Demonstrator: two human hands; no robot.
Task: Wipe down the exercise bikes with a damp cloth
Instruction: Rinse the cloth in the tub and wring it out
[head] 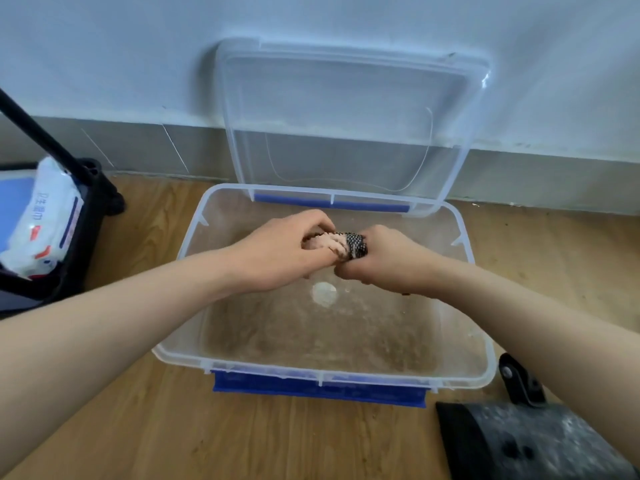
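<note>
**Left hand (pixel 287 249) and right hand (pixel 386 263) wring cloth (pixel 348 245)**

Each grips one end, fingers curled tight, apparently to leave it damp, not dripping. Below them the tub (pixel 277 371) catches run-off; beyond, its lid (pixel 346 123) leans on the wall (pixel 104 46).

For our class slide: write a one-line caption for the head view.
Left hand and right hand grip a rolled cloth above a clear tub of cloudy water.

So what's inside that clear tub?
Murky brownish water lies in the tub, with a pale patch. The left hand and right hand grip a cloth above it, hiding part of the far bottom.
</note>
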